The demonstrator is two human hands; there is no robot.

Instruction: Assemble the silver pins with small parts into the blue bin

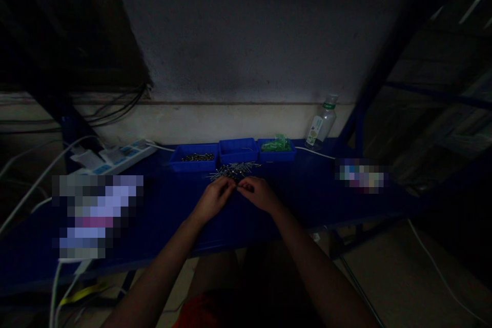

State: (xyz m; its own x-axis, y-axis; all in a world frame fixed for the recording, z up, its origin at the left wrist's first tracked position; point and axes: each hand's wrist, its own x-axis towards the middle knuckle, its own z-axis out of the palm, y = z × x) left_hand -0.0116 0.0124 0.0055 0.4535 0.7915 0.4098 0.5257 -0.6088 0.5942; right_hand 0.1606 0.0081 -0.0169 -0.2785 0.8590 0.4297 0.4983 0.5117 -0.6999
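My left hand [216, 198] and my right hand [260, 194] meet fingertip to fingertip over the front of a small heap. Both are closed in a pinch. A tiny dark piece seems to sit between the fingertips, too small and dim to name. Just beyond them, a pile of thin metal pins or screws [240, 168] lies loose on the blue table [165, 215]. Behind the pile stand a blue tray [177, 165] holding small dark metal parts [198, 157], a middle blue tray [238, 156] with a thin piece in it, and a right blue tray [269, 156] with green translucent pieces [282, 142].
A clear bottle [322, 125] with a green band stands at the back right by the wall. To the left lies a white power strip [119, 159] with plugs and cables. Blurred-out objects rest at both sides of the table. Blue frame posts [359, 130] rise at its ends.
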